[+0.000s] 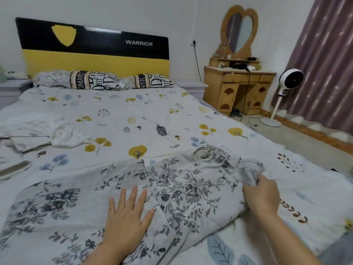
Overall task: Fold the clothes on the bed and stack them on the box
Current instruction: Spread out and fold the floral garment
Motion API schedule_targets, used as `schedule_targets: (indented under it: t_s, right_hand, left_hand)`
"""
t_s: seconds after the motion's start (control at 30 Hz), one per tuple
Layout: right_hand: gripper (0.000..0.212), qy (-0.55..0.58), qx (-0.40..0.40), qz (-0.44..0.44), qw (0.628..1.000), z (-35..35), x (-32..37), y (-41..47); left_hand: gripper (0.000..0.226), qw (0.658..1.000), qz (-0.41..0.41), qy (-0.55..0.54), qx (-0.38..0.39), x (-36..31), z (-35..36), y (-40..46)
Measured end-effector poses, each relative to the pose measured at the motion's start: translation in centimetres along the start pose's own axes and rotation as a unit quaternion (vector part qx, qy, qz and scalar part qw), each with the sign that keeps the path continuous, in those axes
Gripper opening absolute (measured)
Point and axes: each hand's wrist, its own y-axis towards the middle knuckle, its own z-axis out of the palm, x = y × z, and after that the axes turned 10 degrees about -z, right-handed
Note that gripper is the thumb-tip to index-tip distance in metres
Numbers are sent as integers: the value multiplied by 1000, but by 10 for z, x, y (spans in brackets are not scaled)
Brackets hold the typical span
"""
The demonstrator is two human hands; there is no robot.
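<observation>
A pale grey garment with a dark floral print lies spread across the near part of the bed, its collar and buttons towards the far right. My left hand presses flat on the cloth with straight, spread fingers. My right hand grips a bunched sleeve end at the garment's right edge. More pale clothes lie crumpled at the bed's left side, beside a folded piece. No box is in view.
Two pillows rest against a black and yellow headboard. A wooden dressing table with a heart-shaped mirror stands right of the bed, a white standing fan and a purple curtain beyond it. A cable trails on the floor.
</observation>
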Motion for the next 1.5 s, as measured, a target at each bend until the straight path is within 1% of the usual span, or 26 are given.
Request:
schedule_targets:
  t_s: [0.03,0.1,0.17,0.2,0.23,0.3,0.37,0.47,0.53,0.67,0.73,0.77,0.83,0.9,0.97,1.0,1.03,1.07,1.17,1.23,1.3,1.33,1.37,1.4,1.47,1.5]
  right_hand:
    - [29,2,-3,-31,1000,4,1,-3]
    - [40,146,11,61,987,14,2,-2]
    - [42,338,47,196,919,16,7,-2]
    - [27,397,63,240,884,15,5,1]
    - [9,428,88,276,856,14,5,3]
    - [24,425,115,286,851,6,11,2]
    - [7,411,85,251,872,3,19,-1]
    - [25,400,24,130,907,-2,47,-7]
    - [22,428,57,56,900,-10,78,-20]
    - [18,436,134,-79,886,-14,141,-57]
    - [17,402,169,-177,882,-11,166,-84]
    - [19,381,193,-233,874,-9,176,-101]
    - [21,326,262,-349,839,-2,188,-141]
    - [13,224,327,-464,792,11,190,-177]
    - [20,73,372,-583,719,29,182,-207]
    - [25,-2,392,-620,680,38,174,-220]
    - [27,-68,401,-644,648,45,169,-232]
    - [26,-112,404,-664,619,52,158,-241]
    - [25,-185,382,-669,610,66,135,-257]
    - [42,-236,417,-641,600,69,137,-261]
    - [48,-222,493,-621,568,67,145,-260]
    - [43,-200,543,-582,571,60,152,-255]
    - [38,-141,590,-504,615,49,163,-250]
    - [31,-61,577,-443,683,41,170,-242]
    - [34,-42,442,-398,802,31,172,-217]
    - [44,-120,374,-413,822,30,170,-205]
  left_hand:
    - [108,1000,0,-2,2,0,0,0]
    - [108,1000,1,-4,4,-1,-1,-1]
    - [108,1000,1,-6,8,-1,-2,-2]
    - [109,1000,3,-7,9,-1,-1,-2]
    - [109,1000,3,-10,10,0,-1,-1]
    - [110,1000,6,-12,9,1,-1,1]
    - [111,1000,7,-15,9,1,-2,1]
    - [114,1000,15,-12,-2,2,1,2]
    - [116,1000,13,-17,5,1,0,3]
    - [66,989,-6,-131,73,6,-16,6]
    - [51,938,-32,-331,96,14,-29,8]
    - [46,889,-59,-443,102,16,-39,4]
    - [43,747,-119,-640,134,28,-57,4]
    - [53,599,-198,-767,113,49,-71,4]
    - [71,543,-288,-786,75,81,-82,2]
    - [91,537,-315,-780,62,100,-85,4]
    - [106,541,-320,-776,54,112,-88,0]
    - [104,541,-310,-780,59,120,-90,-4]
    - [80,573,-270,-768,91,121,-106,-20]
    - [72,658,-255,-697,129,114,-112,-20]
    - [66,776,-288,-556,73,110,-110,-13]
    - [62,801,-301,-516,40,115,-104,-6]
    - [60,809,-306,-501,23,114,-103,-3]
    - [58,810,-304,-501,-1,117,-101,0]
    - [59,831,-295,-469,-50,122,-100,5]
    - [61,848,-293,-435,-75,127,-98,8]
